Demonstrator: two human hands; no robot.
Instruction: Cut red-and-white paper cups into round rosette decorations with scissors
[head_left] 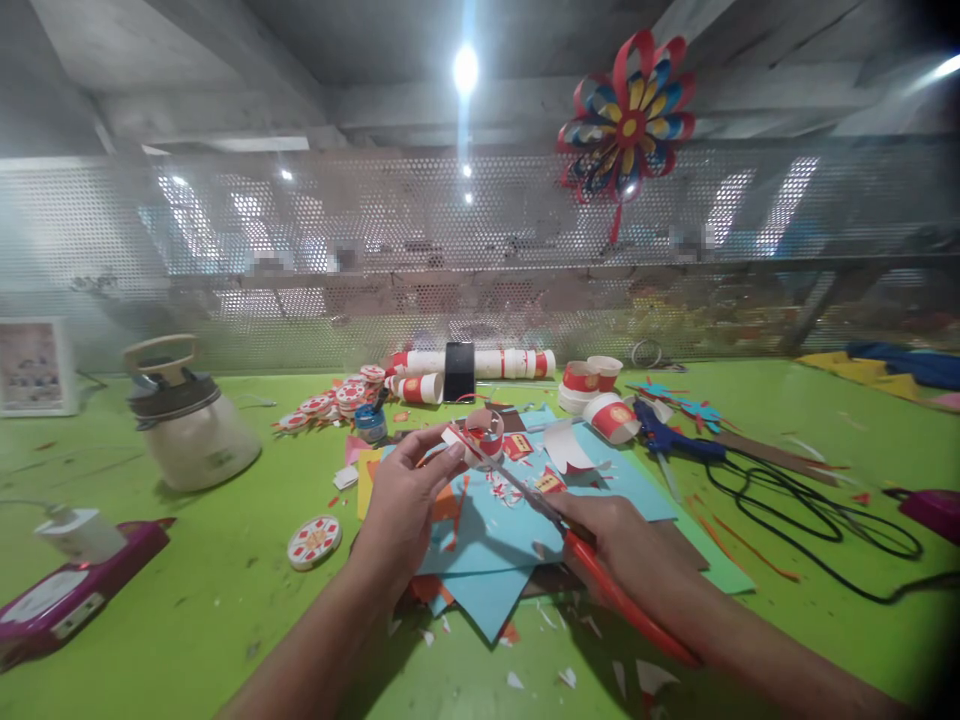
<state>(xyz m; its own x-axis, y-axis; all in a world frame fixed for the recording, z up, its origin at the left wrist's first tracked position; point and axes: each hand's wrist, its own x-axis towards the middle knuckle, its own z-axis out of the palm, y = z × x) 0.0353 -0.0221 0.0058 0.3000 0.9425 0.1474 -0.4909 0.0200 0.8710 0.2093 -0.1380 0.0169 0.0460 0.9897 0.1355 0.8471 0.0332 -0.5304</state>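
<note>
Scissors (611, 595) with red handles are gripped in my right hand (611, 535), their blades pointing up and left. My left hand (405, 495) pinches a cut piece of red-and-white paper cup (480, 445) between thumb and fingers. The blade tips reach the cup piece; whether they are closed on it I cannot make out. Beneath both hands lie blue paper sheets (480, 545) strewn with small red and white scraps. A curved white cup piece (568, 448) rests on the sheets to the right of the cup piece.
Paper cups (611, 418) and a blue glue gun (675, 435) with a looping black cord lie right. Left are a large jug (191, 430), a purple power strip (90, 590) and a decorated disc (314, 542). A phone (459, 372) leans on stacked cups behind.
</note>
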